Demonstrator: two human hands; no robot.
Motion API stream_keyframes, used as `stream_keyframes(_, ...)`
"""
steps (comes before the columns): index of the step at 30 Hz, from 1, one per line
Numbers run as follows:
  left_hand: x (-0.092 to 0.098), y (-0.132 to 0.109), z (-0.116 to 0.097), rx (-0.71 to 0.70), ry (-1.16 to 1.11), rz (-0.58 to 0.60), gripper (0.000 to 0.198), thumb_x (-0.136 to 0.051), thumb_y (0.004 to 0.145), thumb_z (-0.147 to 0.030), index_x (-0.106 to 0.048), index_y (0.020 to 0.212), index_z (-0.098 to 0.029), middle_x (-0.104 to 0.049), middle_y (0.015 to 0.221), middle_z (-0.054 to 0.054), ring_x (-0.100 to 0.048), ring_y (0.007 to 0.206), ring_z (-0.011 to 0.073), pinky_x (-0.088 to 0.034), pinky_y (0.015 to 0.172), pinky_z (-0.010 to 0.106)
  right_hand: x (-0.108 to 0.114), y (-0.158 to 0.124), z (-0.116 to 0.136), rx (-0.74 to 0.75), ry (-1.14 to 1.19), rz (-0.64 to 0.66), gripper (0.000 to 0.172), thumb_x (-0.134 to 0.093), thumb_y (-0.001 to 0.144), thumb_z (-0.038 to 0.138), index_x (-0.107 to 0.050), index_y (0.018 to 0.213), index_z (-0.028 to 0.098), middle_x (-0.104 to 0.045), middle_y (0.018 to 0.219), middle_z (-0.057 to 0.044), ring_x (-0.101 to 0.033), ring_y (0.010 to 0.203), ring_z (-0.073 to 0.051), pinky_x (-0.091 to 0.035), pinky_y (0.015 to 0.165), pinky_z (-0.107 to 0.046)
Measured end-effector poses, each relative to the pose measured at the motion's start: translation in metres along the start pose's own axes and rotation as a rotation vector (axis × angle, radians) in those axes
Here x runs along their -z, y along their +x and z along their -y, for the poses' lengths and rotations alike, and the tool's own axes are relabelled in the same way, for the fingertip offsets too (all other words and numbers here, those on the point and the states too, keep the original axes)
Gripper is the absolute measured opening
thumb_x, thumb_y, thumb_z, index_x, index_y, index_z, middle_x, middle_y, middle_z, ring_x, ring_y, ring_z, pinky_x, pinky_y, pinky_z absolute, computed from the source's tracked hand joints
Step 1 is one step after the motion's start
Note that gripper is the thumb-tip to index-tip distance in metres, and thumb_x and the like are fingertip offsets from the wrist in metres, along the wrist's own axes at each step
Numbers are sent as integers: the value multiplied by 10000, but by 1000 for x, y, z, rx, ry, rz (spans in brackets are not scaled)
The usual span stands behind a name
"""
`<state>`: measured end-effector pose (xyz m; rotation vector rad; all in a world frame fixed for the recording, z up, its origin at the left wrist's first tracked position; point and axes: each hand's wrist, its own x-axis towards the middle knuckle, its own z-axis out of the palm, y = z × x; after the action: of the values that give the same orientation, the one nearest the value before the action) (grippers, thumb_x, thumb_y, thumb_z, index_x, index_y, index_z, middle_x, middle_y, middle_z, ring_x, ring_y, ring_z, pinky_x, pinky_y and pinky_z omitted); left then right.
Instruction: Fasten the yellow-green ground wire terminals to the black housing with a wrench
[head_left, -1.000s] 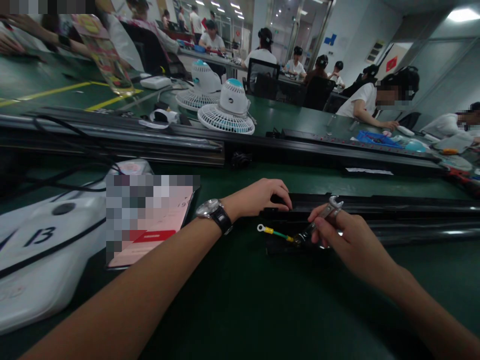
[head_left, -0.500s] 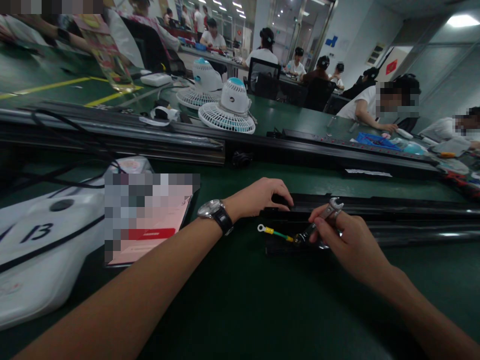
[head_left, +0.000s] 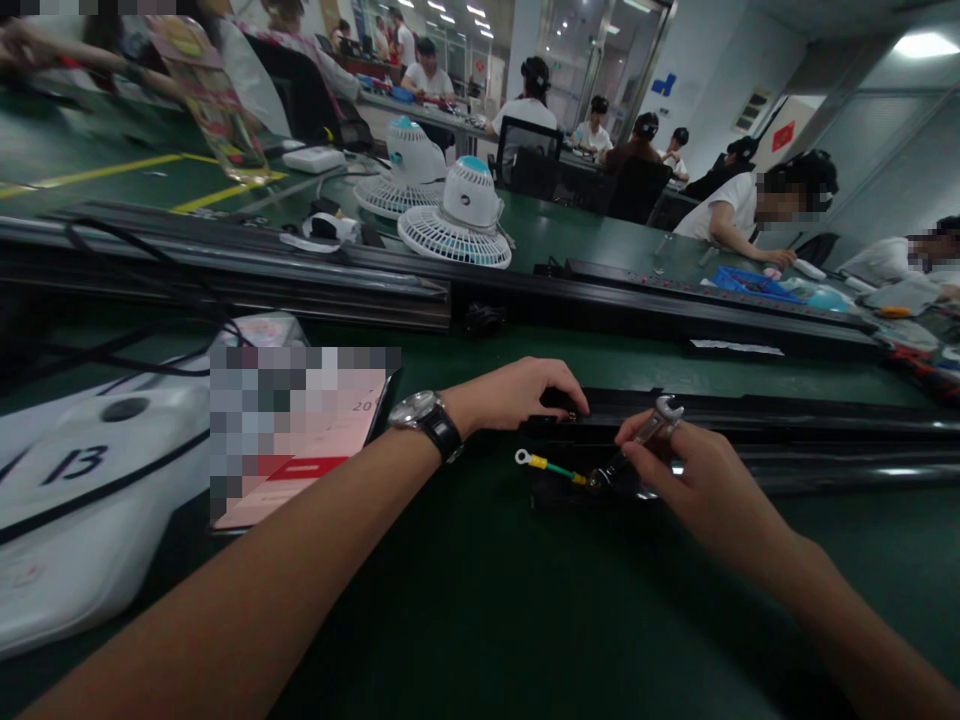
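Observation:
My right hand is closed around a combination wrench. The wrench's open jaw points up and away from me, and its lower end sits at a fastener where a short green-yellow wire is attached. That wire's free end carries a ring terminal, which juts left. My left hand curls its fingers over the near left end of a black rail assembly, with a small brass-coloured bit showing by the fingertips. A watch is on my left wrist. The fastener itself is mostly hidden by the wrench.
To the left lie a white plastic piece marked 13 and a phone-like screen. Beyond are long dark rails, two white fans, a bottle and a blue tray. Several people sit at tables behind.
The right hand and wrench have shifted very slightly. The left fingertips have moved a little, and a small brass-coloured bit now shows beside them.

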<state>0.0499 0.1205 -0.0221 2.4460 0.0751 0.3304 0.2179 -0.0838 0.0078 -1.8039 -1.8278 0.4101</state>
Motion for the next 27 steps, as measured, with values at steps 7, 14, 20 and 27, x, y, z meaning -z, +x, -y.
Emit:
stream_keyframes(7, -1, 0, 1, 9, -12, -5, 215, -677, 892, -214, -743, 1085, -282, -644, 1125, 31, -608, 1047, 190, -444, 906, 302, 0, -1, -2, -31, 54, 33, 127, -639, 921, 246, -633, 1045, 223, -699, 898, -29, -669, 760, -199, -514, 649, -318)
stream_keyframes(14, -3, 0, 2, 13, -10, -20, 184, -719, 873, -252, -755, 1051, -277, -644, 1106, 31, -609, 1026, 192, -439, 913, 309, 2, 0, 3, -34, 49, 65, 131, -591, 943, 205, -647, 1062, 211, -723, 914, -44, -686, 789, -213, -526, 698, -337)
stream_keyframes(20, -3, 0, 0, 11, 0, -30, 136, -695, 904, -260, -762, 1023, -261, -645, 1076, 29, -608, 1006, 181, -429, 910, 294, 5, 2, 6, 32, 69, 121, 202, -530, 992, 203, -703, 1092, 232, -742, 991, -30, -692, 901, -211, -512, 801, -338)
stream_keyframes(27, -3, 1, -1, -1, -5, -34, 133, -695, 911, -264, -762, 1025, -253, -649, 1079, 34, -613, 1007, 179, -433, 916, 293, 6, 10, 11, 10, 94, 214, 269, -455, 1013, 177, -713, 941, 198, -719, 799, -17, -649, 683, -162, -477, 683, -290)
